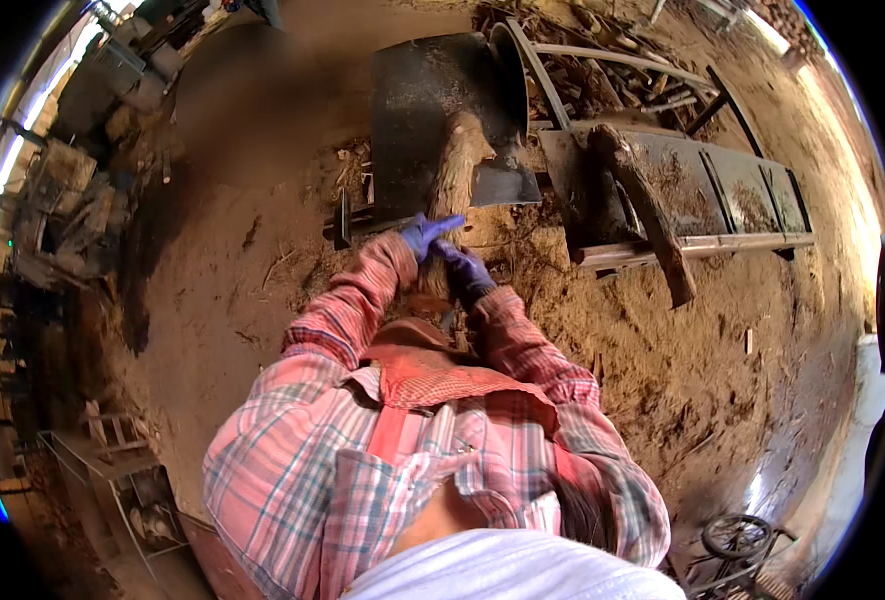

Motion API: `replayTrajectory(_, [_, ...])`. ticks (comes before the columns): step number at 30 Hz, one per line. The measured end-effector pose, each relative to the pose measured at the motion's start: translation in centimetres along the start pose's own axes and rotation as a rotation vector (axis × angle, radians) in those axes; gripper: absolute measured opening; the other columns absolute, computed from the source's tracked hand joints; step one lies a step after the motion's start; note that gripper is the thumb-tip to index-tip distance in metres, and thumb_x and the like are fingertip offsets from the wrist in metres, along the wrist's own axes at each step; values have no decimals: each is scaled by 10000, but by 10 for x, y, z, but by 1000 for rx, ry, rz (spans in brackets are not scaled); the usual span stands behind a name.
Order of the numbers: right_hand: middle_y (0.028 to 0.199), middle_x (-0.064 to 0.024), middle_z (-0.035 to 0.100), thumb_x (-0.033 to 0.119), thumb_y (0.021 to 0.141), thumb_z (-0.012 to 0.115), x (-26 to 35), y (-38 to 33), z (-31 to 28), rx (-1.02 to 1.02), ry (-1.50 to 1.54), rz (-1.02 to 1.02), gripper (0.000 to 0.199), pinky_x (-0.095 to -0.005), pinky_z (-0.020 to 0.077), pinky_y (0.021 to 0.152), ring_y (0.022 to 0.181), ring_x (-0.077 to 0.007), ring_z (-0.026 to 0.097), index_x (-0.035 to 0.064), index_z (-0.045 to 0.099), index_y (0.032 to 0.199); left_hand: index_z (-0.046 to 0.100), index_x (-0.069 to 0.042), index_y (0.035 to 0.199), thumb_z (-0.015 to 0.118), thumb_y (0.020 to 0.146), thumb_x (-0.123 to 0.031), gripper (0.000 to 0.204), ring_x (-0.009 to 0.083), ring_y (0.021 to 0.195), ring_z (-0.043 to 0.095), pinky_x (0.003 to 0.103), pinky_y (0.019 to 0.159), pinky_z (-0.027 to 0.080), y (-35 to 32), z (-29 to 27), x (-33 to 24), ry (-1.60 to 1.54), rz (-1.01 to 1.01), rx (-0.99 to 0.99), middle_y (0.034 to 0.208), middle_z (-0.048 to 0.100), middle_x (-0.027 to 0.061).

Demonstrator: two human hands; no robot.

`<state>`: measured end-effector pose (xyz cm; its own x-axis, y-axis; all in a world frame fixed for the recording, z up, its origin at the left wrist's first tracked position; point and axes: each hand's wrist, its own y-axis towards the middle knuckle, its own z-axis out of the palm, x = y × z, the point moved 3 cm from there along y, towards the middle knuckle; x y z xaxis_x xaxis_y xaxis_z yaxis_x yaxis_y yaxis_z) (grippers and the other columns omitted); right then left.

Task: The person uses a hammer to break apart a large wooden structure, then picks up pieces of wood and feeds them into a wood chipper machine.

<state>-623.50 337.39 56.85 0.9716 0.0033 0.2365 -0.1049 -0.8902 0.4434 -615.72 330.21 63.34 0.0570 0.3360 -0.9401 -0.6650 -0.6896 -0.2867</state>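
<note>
A rough, bark-covered log lies lengthwise on a dark metal plate in front of me, its far end on the plate and its near end toward my body. My left hand, in a purple glove, grips the log near its close end, fingers reaching across the top. Just nearer and to the right, my right hand, in a darker-looking purple glove, holds the log from its right side. The undersides of both hands are hidden. A red checked apron hangs below my forearms.
To the right, a crooked log rests across a low metal-sheeted frame. Scrap wood is piled beyond it. Dirt floor with debris surrounds me. A metal rack stands lower left, and a spoked wheel lower right.
</note>
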Motion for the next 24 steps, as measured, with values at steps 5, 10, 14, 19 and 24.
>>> replayTrajectory(5, [1137,-109,551,201,815,663,-11,-67,-104,246,1635,900,578,-340,472,835,1000,-174,548,-22,390,1273,567,-57,1108,671,795,-286,401,250,881,604,395,772,507,-25,54,26,-616,-443,112,1004,613,122])
replayTrajectory(10, [1202,-80,522,162,687,773,-42,-107,-122,126,1192,157,672,-366,459,871,1070,-192,517,34,443,1259,567,-47,1053,634,809,-366,407,243,759,603,385,710,517,2,99,56,-623,-338,134,907,609,107])
replayTrajectory(14, [1099,-177,574,322,802,637,-68,-74,-169,419,1846,1521,392,-396,489,819,905,-257,598,91,556,1108,590,-19,1062,777,675,-312,521,232,840,620,384,740,512,33,127,47,-547,-437,-88,943,646,102])
replayTrajectory(19, [876,-109,615,204,786,643,-61,-75,-181,-46,1467,816,292,-352,494,718,799,-251,602,80,574,1041,605,-51,1044,763,690,-181,409,246,729,623,390,612,534,55,139,72,-517,-158,-249,886,640,98])
replayTrajectory(24, [792,-51,556,70,780,609,-98,-73,-156,157,1401,639,91,-281,439,649,735,-163,536,61,563,857,567,-24,1072,790,646,-154,498,269,783,621,413,671,531,64,161,54,-549,-107,-320,942,632,104])
